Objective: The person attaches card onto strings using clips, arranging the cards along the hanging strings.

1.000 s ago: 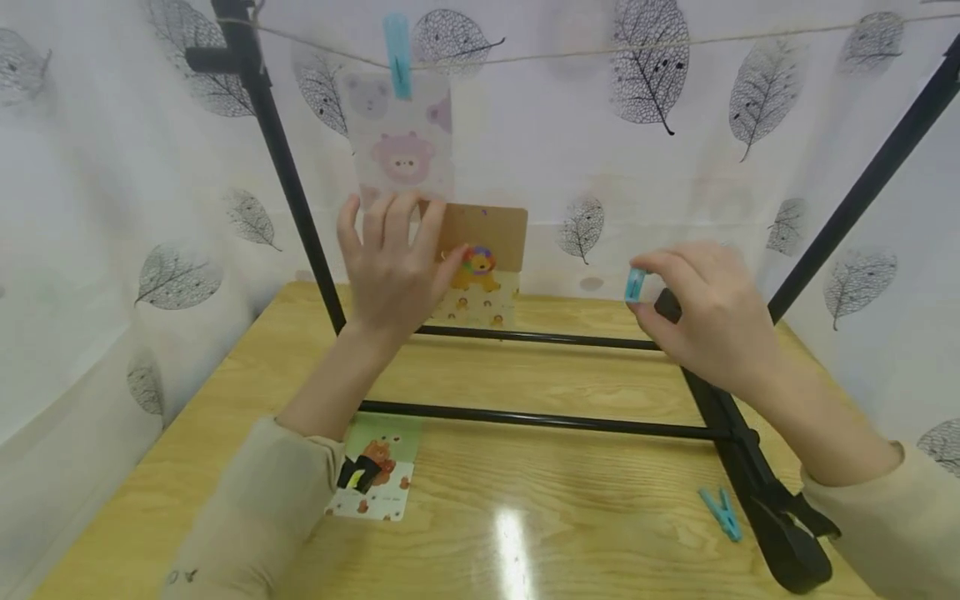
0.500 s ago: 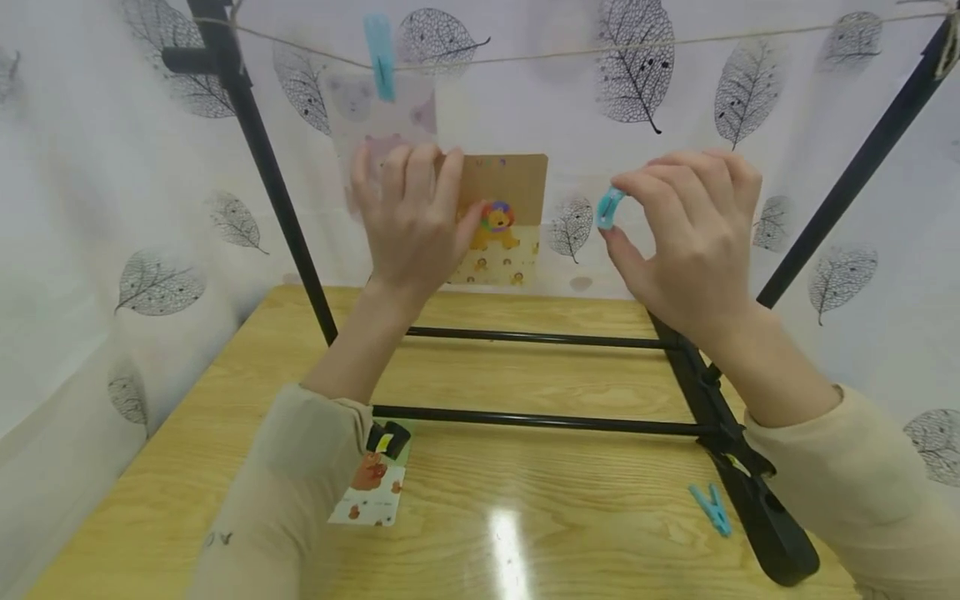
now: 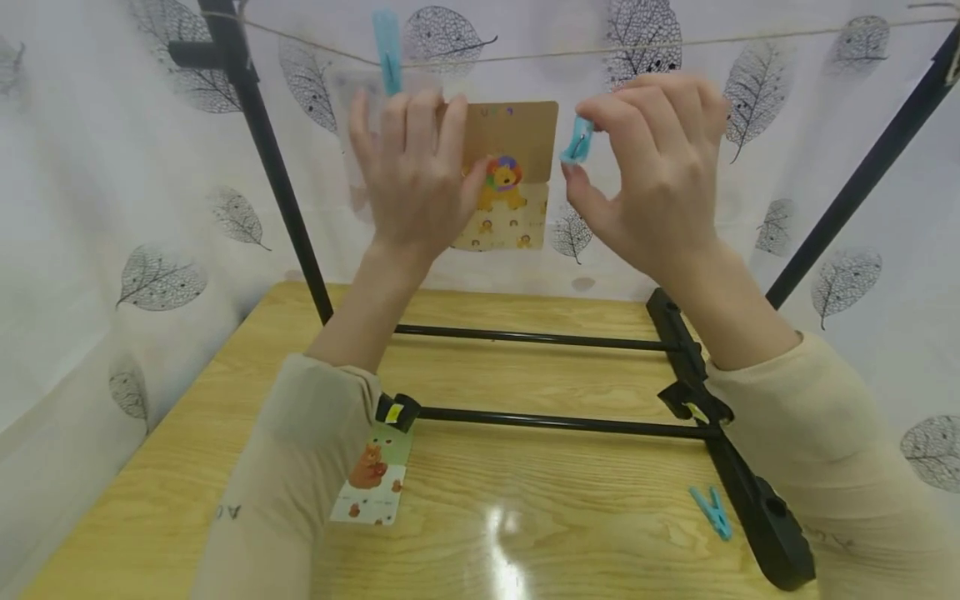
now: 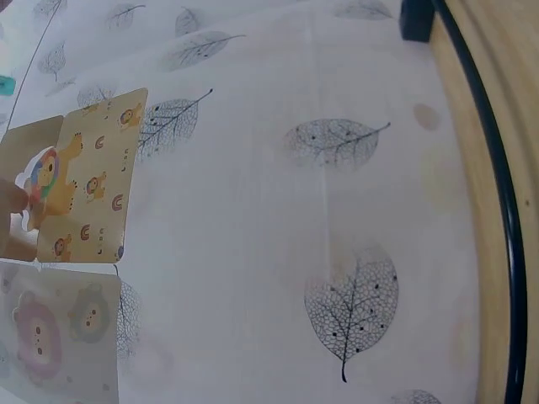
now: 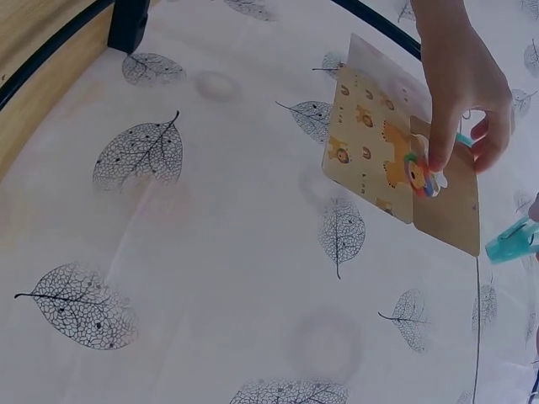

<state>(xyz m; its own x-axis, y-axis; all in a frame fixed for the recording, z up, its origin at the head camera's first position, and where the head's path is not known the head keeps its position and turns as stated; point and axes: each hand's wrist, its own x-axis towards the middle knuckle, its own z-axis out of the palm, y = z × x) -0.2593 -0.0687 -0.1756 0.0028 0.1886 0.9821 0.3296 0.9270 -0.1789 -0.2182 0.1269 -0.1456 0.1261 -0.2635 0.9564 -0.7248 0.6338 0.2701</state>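
Observation:
My left hand [image 3: 416, 171] pinches a folded card printed with a lion [image 3: 513, 196], thumb on its front, just below the twine [image 3: 525, 58]. In the left wrist view the card [image 4: 101, 181] shows its yellow patterned half and brown half. To the right, my right hand [image 3: 660, 167] pinches a light blue clothespin [image 3: 579, 140] between thumb and index finger. The right wrist view shows this clothespin [image 5: 509, 242] close by the card's corner. A pale card with animal faces [image 4: 63, 332] hangs from the twine by another blue clothespin [image 3: 387, 52], mostly behind my left hand in the head view.
A black frame [image 3: 277, 175] carries the twine, with crossbars [image 3: 555, 422] low over the wooden table [image 3: 585, 517]. A green and white bear card [image 3: 378, 492] lies at the left, partly under my sleeve. A blue clothespin [image 3: 711, 512] lies at the right. Leaf-print curtain [image 3: 161, 275] surrounds everything.
My left hand has raised the lion card toward the twine. My right hand has moved up and left with the clothespin, which is now close to the card's right edge.

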